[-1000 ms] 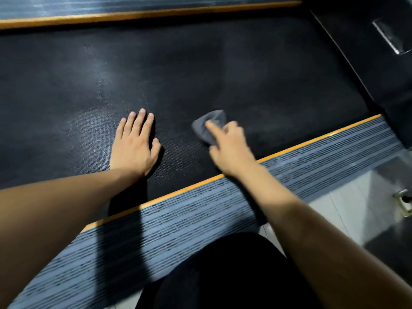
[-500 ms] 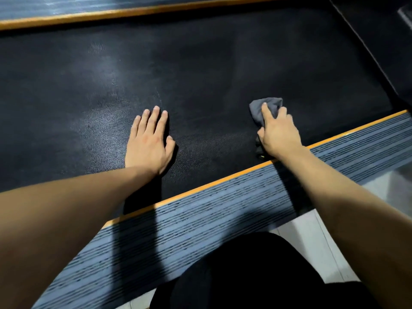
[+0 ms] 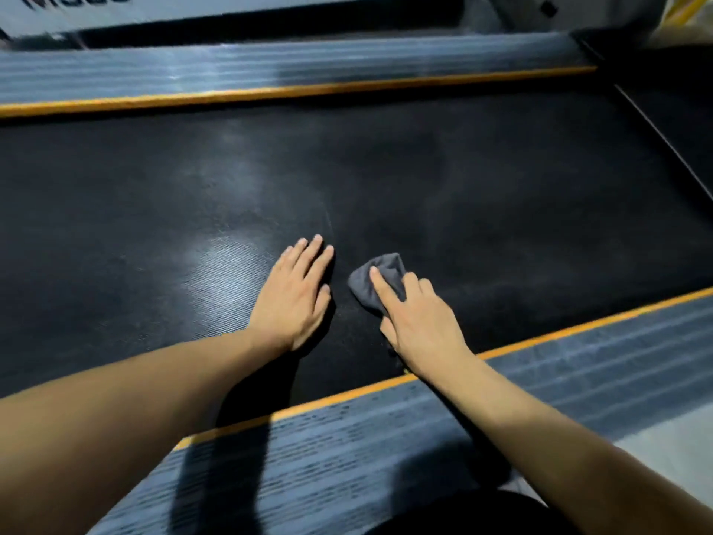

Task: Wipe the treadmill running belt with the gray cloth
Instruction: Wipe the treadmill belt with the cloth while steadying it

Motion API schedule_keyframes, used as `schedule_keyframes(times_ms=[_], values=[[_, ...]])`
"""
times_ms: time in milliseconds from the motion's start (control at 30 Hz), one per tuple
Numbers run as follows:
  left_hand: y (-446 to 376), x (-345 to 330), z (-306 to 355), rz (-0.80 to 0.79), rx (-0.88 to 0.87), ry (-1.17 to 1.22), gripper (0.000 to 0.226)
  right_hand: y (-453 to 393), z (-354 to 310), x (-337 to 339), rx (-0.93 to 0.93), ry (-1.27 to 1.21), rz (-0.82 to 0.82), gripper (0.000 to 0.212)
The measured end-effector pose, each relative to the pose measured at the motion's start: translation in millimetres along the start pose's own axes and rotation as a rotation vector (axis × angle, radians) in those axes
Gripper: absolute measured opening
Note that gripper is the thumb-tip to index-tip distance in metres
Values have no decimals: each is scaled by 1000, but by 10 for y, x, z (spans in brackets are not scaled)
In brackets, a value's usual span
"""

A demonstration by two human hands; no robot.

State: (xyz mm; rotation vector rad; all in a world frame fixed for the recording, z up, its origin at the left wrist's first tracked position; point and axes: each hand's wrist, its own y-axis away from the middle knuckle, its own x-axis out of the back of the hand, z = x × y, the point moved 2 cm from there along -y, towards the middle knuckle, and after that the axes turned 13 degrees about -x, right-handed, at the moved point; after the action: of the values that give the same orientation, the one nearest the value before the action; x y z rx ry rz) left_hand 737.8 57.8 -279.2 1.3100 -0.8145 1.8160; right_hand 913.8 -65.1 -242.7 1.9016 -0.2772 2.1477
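Observation:
The black textured running belt fills the middle of the head view. My right hand presses a small bunched gray cloth onto the belt near its close edge, fingers over the cloth, which sticks out past my fingertips. My left hand lies flat on the belt, palm down, fingers together, just left of the cloth and apart from it. Part of the cloth is hidden under my right hand.
A ribbed gray side rail with an orange strip runs along the near edge of the belt, and a second rail runs along the far edge. A dark panel borders the belt at the right. Pale floor shows at lower right.
My right hand has slid the cloth leftward along the belt, back close to my left hand. The camera has tilted up, showing the far rail. My left hand stays planted.

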Motion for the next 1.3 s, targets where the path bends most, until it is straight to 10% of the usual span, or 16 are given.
schedule_keyframes(times_ms=[333, 833, 1067, 1300], values=[[-87, 420, -1402, -14, 263, -112, 71, -729, -479, -102, 61, -145, 174, 73], [-95, 530, -2099, 21, 286, -104, 71, -3437, -1217, 77, -529, -283, 120, 43], [-96, 500, -2160, 46, 268, -110, 79, -3155, -2511, 204, 82, -320, 137, 51], [-74, 497, -2151, 86, 281, -89, 77, -3274, -1315, 16, -290, -201, 190, 49]])
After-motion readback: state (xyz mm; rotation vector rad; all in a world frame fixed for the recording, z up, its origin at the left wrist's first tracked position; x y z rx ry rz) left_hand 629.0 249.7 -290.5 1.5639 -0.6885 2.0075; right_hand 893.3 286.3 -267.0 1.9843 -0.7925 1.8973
